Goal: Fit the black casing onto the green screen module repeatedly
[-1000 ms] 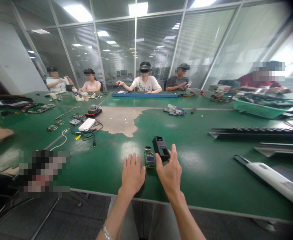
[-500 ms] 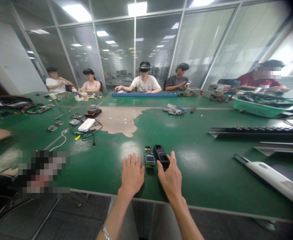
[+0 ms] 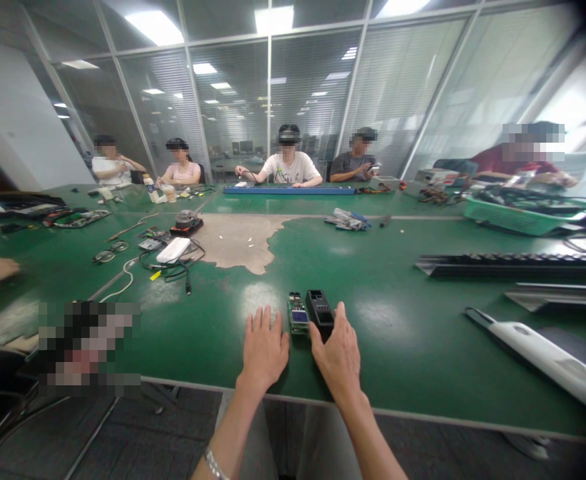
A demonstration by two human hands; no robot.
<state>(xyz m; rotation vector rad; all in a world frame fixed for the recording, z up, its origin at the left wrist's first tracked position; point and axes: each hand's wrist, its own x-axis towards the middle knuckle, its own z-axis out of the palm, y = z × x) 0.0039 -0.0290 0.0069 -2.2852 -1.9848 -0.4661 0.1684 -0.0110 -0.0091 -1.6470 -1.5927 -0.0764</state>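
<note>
My left hand [image 3: 265, 343] lies flat on the green table, fingers stretched forward, holding nothing. Just right of its fingertips is a green circuit board [image 3: 299, 315] with a small blue-lit display, lying on the table. Beside the board rests a black plastic housing [image 3: 319, 308] with several cut-outs along its top. My right hand [image 3: 339, 350] stands at the near end of the housing, thumb and fingers spread apart. The hand hides the housing's near right part, and I cannot tell whether it touches the housing.
To the left lie a white power bank [image 3: 173, 249] with black cables and a pair of glasses [image 3: 113, 252]. Gloves [image 3: 347, 219] lie farther back. At right are metal channels [image 3: 517, 267], a white handheld tool [image 3: 537, 353] and a green basket [image 3: 517, 217]. Several people sit around.
My right hand has shifted slightly left and covers more of the black housing's near end. My left hand has stayed put. A person opposite has raised one hand with a cable.
</note>
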